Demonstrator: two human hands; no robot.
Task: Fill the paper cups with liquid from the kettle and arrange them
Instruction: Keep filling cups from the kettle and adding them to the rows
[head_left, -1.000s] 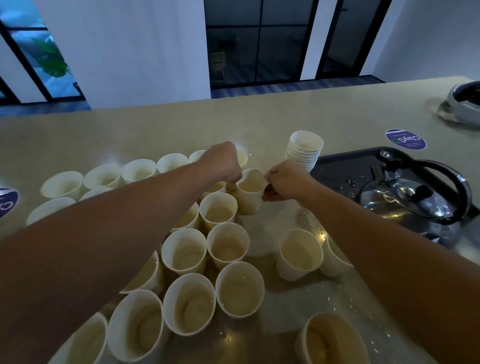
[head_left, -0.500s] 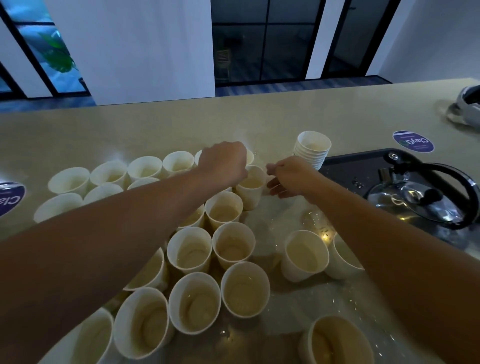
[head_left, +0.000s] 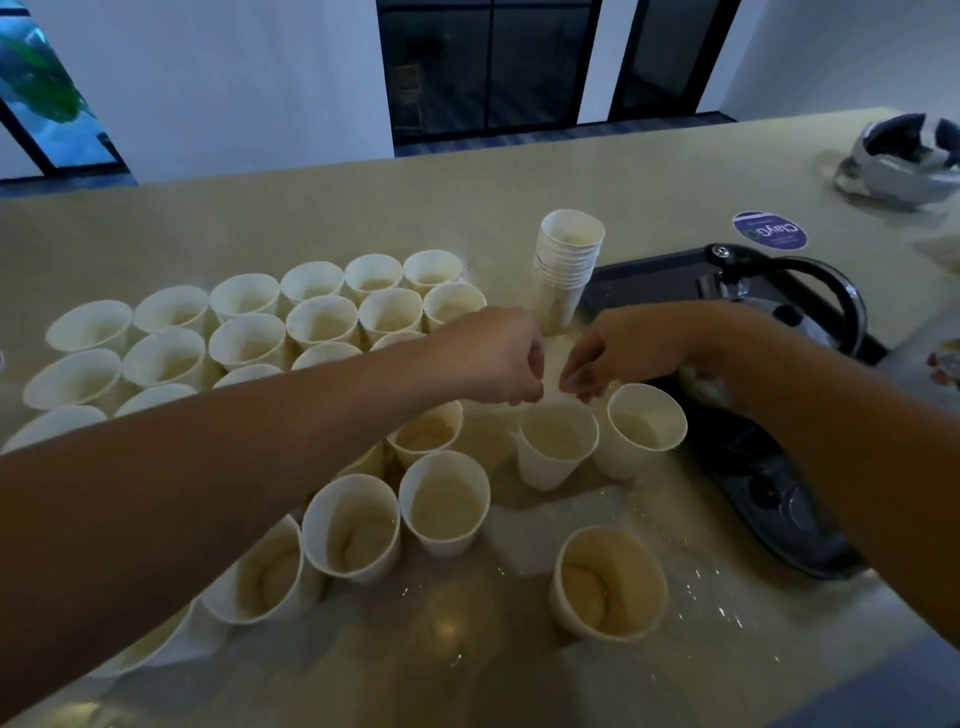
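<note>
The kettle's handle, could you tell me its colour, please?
Black, a glossy arch; the head view shows it.

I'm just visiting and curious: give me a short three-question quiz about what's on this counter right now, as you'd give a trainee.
1. True or false: the stack of empty cups stands beside the black tray.
2. Which hand is nearer the kettle: the left hand or the right hand?
3. Multiple choice: the purple round sticker lies (a) inside a cup, (b) flat on the counter beyond the tray, (c) on the kettle lid.

Key: 1 true; 2 the right hand; 3 b.
</note>
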